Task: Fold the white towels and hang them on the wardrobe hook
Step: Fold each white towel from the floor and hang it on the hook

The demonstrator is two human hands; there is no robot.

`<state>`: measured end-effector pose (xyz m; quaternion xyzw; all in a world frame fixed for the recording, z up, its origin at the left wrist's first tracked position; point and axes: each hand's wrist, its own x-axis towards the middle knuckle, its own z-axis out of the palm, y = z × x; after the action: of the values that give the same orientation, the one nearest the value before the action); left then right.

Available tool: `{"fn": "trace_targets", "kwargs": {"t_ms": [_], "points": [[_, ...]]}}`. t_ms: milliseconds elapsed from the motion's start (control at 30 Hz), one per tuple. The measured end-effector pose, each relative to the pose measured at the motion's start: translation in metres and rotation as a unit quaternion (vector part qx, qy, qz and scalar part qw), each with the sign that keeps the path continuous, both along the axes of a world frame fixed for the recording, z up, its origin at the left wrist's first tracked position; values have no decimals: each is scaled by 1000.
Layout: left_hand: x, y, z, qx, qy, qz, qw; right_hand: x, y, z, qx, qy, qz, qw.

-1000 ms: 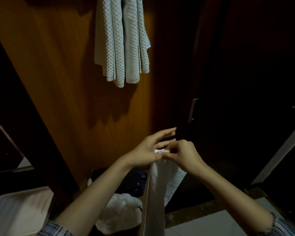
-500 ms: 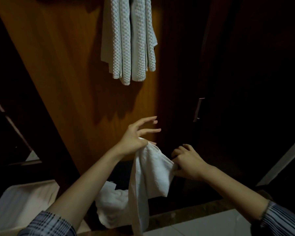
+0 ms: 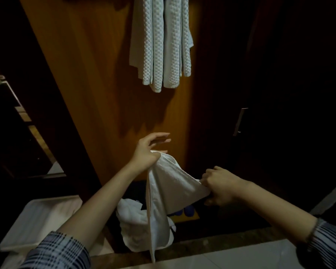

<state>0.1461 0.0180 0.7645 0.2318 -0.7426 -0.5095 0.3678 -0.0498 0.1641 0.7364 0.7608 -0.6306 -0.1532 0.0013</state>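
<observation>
I hold a white towel (image 3: 170,183) in the air in front of a wooden wardrobe panel (image 3: 89,90). My left hand (image 3: 146,152) pinches its upper corner between thumb and palm, with the other fingers spread straight. My right hand (image 3: 219,186) grips the towel's right edge lower down, fingers curled round it. The rest of the towel hangs down between my arms. Folded waffle-weave towels (image 3: 161,41) hang high on the panel; the hook is out of sight. More white towels (image 3: 132,214) lie crumpled below.
A dark wardrobe door with a metal handle (image 3: 239,121) stands to the right. A white tray-like lid (image 3: 33,222) lies at the lower left, dark shelves (image 3: 17,121) above it. Pale floor tile (image 3: 231,257) runs along the bottom edge.
My hands were together at the towel's top; now they are apart, the left higher, the right pulled down and to the right along the edge, spreading the towel.
</observation>
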Motion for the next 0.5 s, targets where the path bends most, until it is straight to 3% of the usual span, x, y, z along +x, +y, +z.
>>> {"fn": "trace_targets", "kwargs": {"t_ms": [133, 233, 333, 400, 500], "points": [[3, 0, -1, 57, 25, 37, 997, 0, -2, 6, 47, -178, -122, 975], [-2, 2, -1, 79, 33, 53, 995, 3, -4, 1, 45, -221, -194, 955], [-7, 6, -1, 85, 45, 66, 993, 4, -10, -11, 68, -290, -287, 910], [-9, 9, -2, 82, 46, 63, 994, 7, -14, -14, 64, -263, -314, 910], [-11, 10, -5, 70, 34, 56, 995, 13, -21, -19, -21, -239, -342, 909]]}}
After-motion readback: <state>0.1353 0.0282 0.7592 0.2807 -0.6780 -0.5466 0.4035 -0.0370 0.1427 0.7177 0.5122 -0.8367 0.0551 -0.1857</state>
